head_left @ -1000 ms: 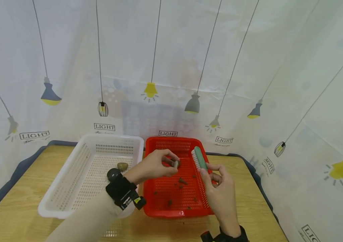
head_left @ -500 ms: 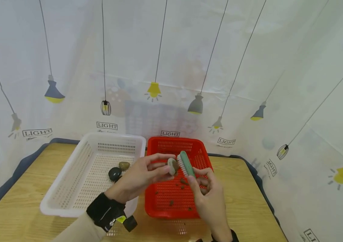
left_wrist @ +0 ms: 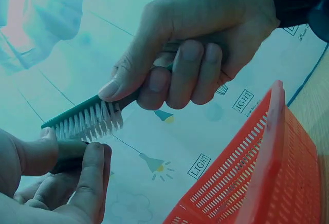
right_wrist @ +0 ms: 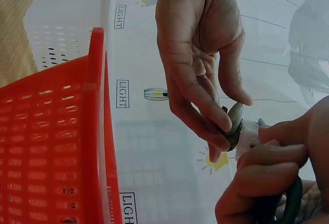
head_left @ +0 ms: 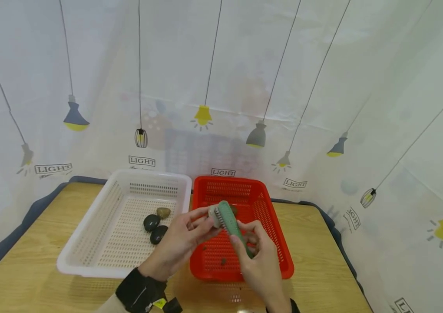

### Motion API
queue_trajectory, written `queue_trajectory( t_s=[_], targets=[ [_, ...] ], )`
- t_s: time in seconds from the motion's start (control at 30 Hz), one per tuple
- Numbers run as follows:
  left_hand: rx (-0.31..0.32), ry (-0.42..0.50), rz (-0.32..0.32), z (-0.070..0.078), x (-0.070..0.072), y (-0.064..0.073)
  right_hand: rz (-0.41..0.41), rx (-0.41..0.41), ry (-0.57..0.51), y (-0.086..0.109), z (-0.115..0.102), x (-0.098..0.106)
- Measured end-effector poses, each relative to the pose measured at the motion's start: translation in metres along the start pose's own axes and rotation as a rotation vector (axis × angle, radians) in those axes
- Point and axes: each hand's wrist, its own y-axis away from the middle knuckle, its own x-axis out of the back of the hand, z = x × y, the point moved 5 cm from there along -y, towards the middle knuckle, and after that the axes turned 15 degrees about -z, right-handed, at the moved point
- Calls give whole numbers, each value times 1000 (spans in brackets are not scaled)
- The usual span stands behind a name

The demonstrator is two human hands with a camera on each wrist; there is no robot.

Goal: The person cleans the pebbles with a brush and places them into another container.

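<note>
My left hand (head_left: 184,238) pinches a pale stone (head_left: 212,214) between thumb and fingertips, above the red basket (head_left: 280,243). In my right hand (head_left: 259,258) is a green-backed scrub brush (head_left: 228,218) with white bristles, gripped by its handle. The bristles meet the stone's face; in the left wrist view the brush (left_wrist: 77,112) lies slanted across the top of the stone (left_wrist: 72,151). The right wrist view shows the stone (right_wrist: 235,120) edge-on, its dark side toward the fingers. Part of the brush handle is hidden inside my right hand.
A white basket (head_left: 114,239) stands left of the red one, holding two black stones (head_left: 151,222) and a tan stone (head_left: 163,212). Dark crumbs (head_left: 223,261) and a brownish lump (head_left: 234,210) lie in the red basket. Both rest on a wooden table (head_left: 315,243) before a printed curtain (head_left: 315,87).
My left hand has turned the stone up to face the brush. My right hand has moved the brush left until its bristles reach the stone. The head view has shifted slightly.
</note>
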Motion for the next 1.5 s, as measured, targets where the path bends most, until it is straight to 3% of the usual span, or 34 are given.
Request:
queue_trajectory(
  t_s=[0.23,0.5,0.63,0.87,1.1,1.3,1.5],
  targets=[
    [-33,54,21,-10,0,0,-34,-4,-26,3,3,-7],
    [-69,71,99,-7,-1,2,4,-24,18,2,2,-6],
    [-74,42,98,-9,-3,2,0,8,47,5,0,-10],
    [-18,28,118,-14,-2,2,28,23,73,0,2,-12],
    [-98,87,149,-9,1,0,26,3,60,1,-2,-12],
    [-58,37,119,-13,-3,0,18,47,64,0,-5,-15],
    [-70,95,142,-7,1,1,61,6,89,-1,-2,-9]
  ],
)
